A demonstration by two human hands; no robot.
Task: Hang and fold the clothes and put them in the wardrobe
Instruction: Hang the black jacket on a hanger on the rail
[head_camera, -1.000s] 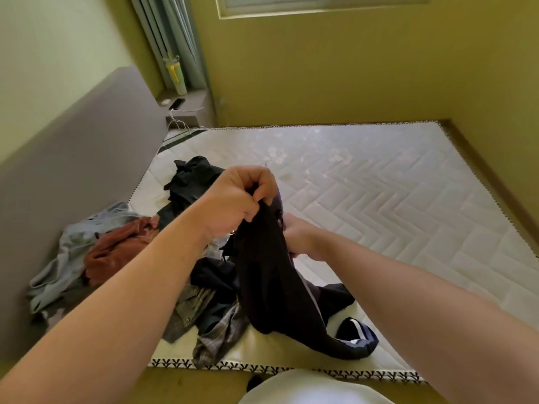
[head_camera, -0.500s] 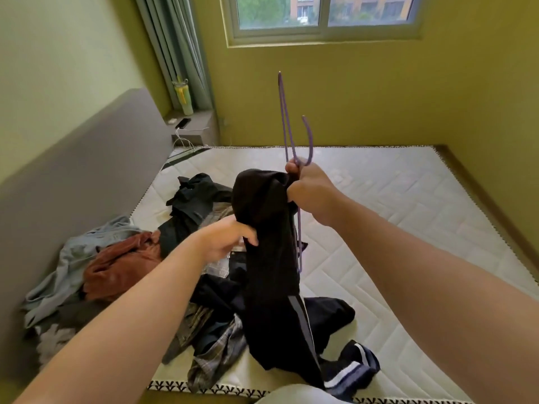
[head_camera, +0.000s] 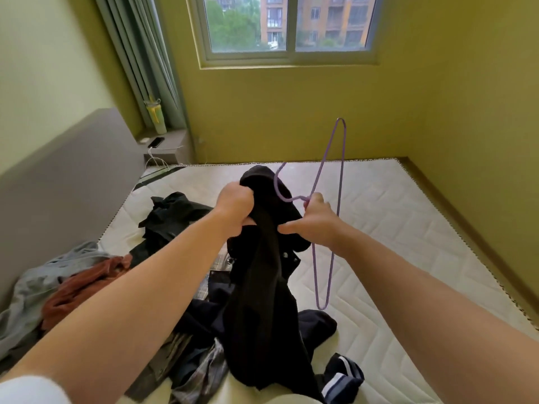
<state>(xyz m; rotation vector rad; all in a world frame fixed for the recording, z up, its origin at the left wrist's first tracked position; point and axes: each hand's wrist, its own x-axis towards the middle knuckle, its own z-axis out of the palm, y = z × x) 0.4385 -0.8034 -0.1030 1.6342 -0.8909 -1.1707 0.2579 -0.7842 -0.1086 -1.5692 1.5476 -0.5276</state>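
Note:
A long black garment (head_camera: pixel 262 287) hangs in front of me over the bed. My left hand (head_camera: pixel 234 204) grips its bunched top. My right hand (head_camera: pixel 316 221) holds a thin purple wire hanger (head_camera: pixel 339 182) near its hook, with the thumb touching the black cloth. The hanger is turned on end, one corner high by the wall and the other low over the mattress. A heap of clothes (head_camera: pixel 175 330) lies below the garment: dark pieces, a plaid shirt, a striped cuff.
The white quilted mattress (head_camera: pixel 393 228) spreads to the right. A rust-red garment (head_camera: pixel 87 287) and a grey one (head_camera: pixel 38 287) lie by the grey headboard (head_camera: pixel 67 176). A bottle (head_camera: pixel 156 118) and a phone (head_camera: pixel 156 142) sit on the corner ledge under the curtain. The wardrobe is out of view.
My left hand rose from the garment's side to grip its top. My right hand swung the hanger out to the right and tipped it, its hook now beside the garment's top. The camera tilted up.

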